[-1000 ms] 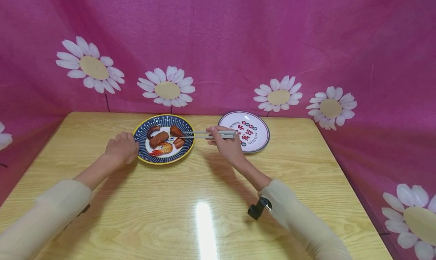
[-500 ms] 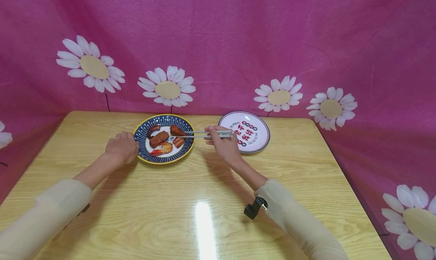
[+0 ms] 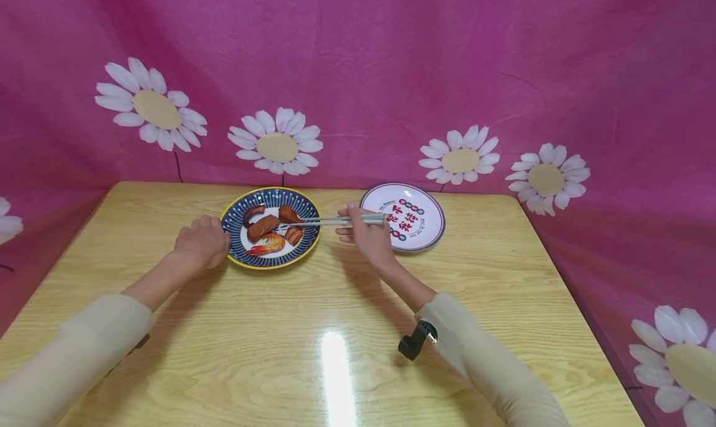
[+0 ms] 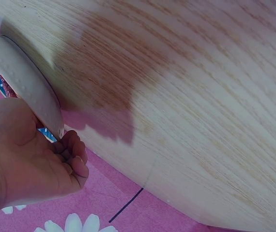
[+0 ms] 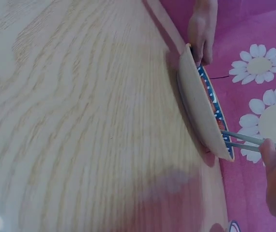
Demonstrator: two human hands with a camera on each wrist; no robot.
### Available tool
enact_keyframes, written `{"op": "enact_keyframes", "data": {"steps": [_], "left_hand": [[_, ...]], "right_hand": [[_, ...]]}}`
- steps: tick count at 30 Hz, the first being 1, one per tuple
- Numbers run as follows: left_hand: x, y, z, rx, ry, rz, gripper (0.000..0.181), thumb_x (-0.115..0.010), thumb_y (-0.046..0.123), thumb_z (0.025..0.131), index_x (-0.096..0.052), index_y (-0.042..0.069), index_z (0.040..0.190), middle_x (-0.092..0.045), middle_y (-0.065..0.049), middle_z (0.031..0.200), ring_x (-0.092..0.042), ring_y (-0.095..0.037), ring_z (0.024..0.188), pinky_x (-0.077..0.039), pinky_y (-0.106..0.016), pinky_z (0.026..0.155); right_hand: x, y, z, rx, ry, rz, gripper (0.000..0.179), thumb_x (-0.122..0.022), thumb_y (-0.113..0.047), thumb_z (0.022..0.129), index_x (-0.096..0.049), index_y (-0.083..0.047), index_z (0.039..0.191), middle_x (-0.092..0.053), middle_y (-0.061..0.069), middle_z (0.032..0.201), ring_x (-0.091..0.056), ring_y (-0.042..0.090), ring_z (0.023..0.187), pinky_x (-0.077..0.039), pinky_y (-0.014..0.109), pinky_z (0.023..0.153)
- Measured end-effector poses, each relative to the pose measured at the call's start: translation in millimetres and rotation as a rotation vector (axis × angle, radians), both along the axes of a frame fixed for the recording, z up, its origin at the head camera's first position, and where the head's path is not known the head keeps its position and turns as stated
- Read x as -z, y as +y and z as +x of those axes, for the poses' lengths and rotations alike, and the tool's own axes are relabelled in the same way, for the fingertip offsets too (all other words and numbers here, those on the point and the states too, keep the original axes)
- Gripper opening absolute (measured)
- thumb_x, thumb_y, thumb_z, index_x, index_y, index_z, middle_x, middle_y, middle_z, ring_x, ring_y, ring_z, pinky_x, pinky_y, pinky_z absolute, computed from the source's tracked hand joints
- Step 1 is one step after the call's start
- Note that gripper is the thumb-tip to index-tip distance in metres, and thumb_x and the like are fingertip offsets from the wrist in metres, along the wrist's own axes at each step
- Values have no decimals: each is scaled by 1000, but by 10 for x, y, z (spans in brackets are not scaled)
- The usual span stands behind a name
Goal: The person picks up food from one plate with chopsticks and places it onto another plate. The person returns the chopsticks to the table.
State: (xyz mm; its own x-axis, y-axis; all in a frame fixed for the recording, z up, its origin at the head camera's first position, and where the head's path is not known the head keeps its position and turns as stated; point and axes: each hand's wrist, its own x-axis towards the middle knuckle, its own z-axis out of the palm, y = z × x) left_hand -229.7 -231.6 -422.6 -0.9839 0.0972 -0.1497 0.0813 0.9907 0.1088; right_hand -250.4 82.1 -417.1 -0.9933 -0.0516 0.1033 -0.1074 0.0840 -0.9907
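A pair of chopsticks (image 3: 324,218) reaches leftward over the rim of a blue plate (image 3: 268,263), tips among the food. The upper stick runs up to a brown drumstick (image 3: 288,214), the lower one passes between it and a ribbed piece of meat (image 3: 293,235); whether they grip anything cannot be told. Also on the plate lie a brown slab of meat (image 3: 262,228), a shrimp (image 3: 267,245) and a dark curled piece (image 3: 253,213).

Of the hands, the right hand (image 3: 367,233) pinches the chopsticks, while the left hand (image 3: 202,242) has its fingers curled at the plate's left edge, pinching the rim.

A white plate (image 3: 426,227) with red lettering sits to the right, partly behind the right hand. Both plates rest near the far edge of the wood-grain counter (image 3: 252,334), before a pink cloth (image 3: 363,73) printed with white daisies. A black device (image 3: 414,342) hangs beneath the beige right sleeve (image 3: 481,352).
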Motion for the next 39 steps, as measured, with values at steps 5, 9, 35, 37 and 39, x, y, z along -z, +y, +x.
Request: {"op": "enact_keyframes", "data": {"steps": [5,9,35,37,39], "left_hand": [[0,3,3,0,1,-2,40,-38,17,102,-42,-22,105,-44,-32,97,-49,-48,100,-44,-59,85],[-2,4,1,0,3,0,39,-38,17,102,-42,-22,105,-45,-32,98,-49,-48,101,-44,-59,85],[8,22,-25,-10,-14,-12,39,-37,17,102,-42,-21,105,-44,-30,96,-49,-47,99,-44,-59,85],[8,20,-24,-11,-14,-13,39,-37,17,102,-42,-22,106,-44,-30,97,-49,-47,100,-44,-59,86],[10,16,-21,-10,-10,-15,40,-37,17,102,-43,-22,106,-45,-31,97,-50,-47,101,-44,-59,86]], "right_hand": [[34,7,4,33,18,-45,37,-50,-22,105,-70,9,111,-68,28,108,-74,26,80,-58,29,68],[40,1,15,46,48,-55,33,-53,-18,104,-70,10,106,-69,28,103,-74,23,78,-58,28,69],[20,105,31,97,156,-129,31,-51,-10,102,-68,15,102,-67,33,101,-73,14,73,-58,29,69],[-1,123,37,98,154,-133,30,-50,-9,102,-68,16,103,-67,33,101,-73,14,74,-58,29,69],[-20,144,46,102,138,-139,30,-51,-10,102,-68,15,104,-68,31,102,-73,14,73,-58,29,70]]}}
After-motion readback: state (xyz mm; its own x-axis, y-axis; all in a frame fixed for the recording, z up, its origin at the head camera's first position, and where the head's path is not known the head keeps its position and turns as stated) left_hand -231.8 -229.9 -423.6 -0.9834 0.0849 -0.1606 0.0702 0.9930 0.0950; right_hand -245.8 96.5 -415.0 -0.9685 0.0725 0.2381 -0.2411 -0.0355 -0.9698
